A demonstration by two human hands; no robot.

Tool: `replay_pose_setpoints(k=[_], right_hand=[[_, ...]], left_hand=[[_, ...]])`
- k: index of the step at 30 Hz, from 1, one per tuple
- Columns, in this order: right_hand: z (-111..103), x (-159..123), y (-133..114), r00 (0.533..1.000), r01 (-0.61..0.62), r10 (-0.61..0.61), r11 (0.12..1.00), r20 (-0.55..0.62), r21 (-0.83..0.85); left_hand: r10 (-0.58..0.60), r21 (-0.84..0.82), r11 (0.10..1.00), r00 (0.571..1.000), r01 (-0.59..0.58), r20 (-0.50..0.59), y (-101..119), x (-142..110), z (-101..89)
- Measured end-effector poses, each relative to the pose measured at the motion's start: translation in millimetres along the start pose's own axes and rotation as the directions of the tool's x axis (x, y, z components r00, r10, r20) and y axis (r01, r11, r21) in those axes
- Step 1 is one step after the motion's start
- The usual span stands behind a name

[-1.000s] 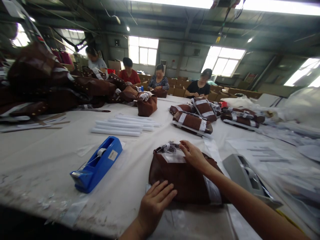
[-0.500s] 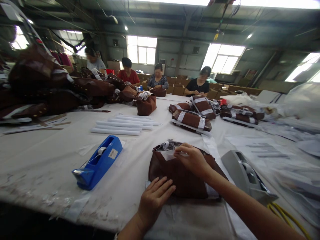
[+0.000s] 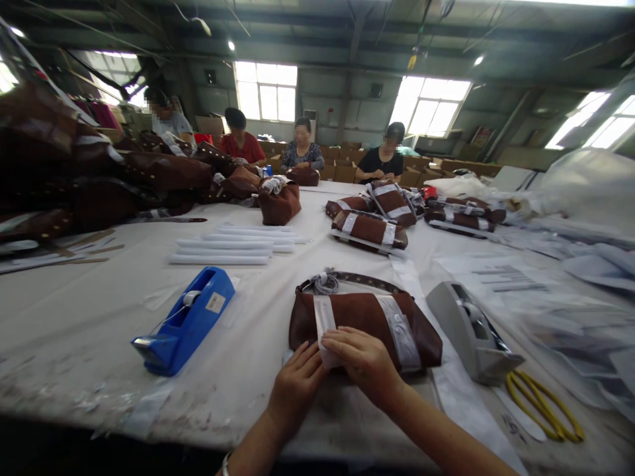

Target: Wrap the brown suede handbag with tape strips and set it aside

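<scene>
A brown leather handbag [image 3: 360, 317] lies in front of me, with a studded strap [image 3: 372, 281] along its far side. Two whitish bands cross its body: a paper-like strip [image 3: 324, 316] on the left and a shiny wrapped band [image 3: 401, 330] on the right. My right hand [image 3: 367, 363] lies over the lower part of the left strip, fingers stretched out and pressing on it. Beside it, my left hand [image 3: 296, 383] rests with extended fingers against the bag's near lower edge, fingertips by the strip's end. A coiled grey cord [image 3: 325, 284] sits at the strap's left end.
A blue tape dispenser [image 3: 191, 324] stands left, a grey one [image 3: 473, 334] right, near a yellow cord loop [image 3: 543, 410]. White rolls [image 3: 223, 248] lie farther back. Brown bags [image 3: 163, 170] are heaped left; wrapped bags [image 3: 370, 228] lie beyond mine. Several people sit across the table.
My right hand has moved from the bag's top toward its near edge, and the strip now lies flat down the bag's front. My left hand has shifted slightly left.
</scene>
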State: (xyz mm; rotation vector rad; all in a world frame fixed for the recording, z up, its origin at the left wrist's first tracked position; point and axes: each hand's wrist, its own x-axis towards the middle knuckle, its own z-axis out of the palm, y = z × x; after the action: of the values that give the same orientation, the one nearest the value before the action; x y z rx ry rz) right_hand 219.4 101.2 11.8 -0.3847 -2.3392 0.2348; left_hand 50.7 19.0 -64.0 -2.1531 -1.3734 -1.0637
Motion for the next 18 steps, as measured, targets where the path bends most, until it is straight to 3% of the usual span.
replay_pose_setpoints(k=[6,12,14,18], right_hand=[[12.8,-15.7,-10.7,0.998,-0.044,0.044,0.999,-0.055,0.005],[25.2,-36.3,-12.8,0.997,-0.067,0.063,0.995,-0.042,-0.079],[25.6,-40.5,-17.4,0.998,-0.054,0.051,0.993,-0.035,-0.102],[8.6,-32.4,-25.0,0.996,-0.088,0.089,0.995,0.018,-0.039]], left_hand=[[-0.073,-0.061,0.996,0.997,0.071,-0.032,-1.4,-1.6,0.0],[-0.265,-0.111,0.96,0.962,0.256,-0.069,-1.7,-2.2,0.8],[-0.248,-0.092,0.966,0.966,0.241,-0.073,-2.2,-2.4,0.6],[-0.073,-0.05,0.996,0.996,0.075,0.044,-3.0,-3.1,-0.7]])
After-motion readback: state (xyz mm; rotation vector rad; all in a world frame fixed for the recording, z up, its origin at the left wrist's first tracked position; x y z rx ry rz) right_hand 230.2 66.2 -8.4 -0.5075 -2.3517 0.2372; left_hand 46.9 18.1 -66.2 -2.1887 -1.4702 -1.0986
